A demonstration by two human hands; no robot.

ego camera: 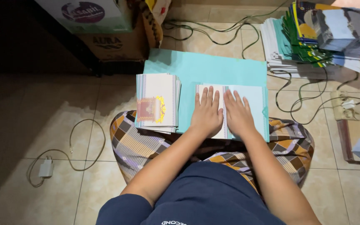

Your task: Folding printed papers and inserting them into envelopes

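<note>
Dark blue shirt (205,196) fills the near edge, with checkered cloth (138,141) over my lap. Both hands lie flat, fingers spread, gripping nothing: left hand (207,112) and right hand (237,114) press side by side on a pale card (257,104). This card rests on a turquoise sheet (213,66). A card stack (157,102) sits just left.

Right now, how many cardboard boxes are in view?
2, both at the top left on the floor: a white box with a round purple mark, and a brown box under and beside it. The dark area further left may hide more.
</note>
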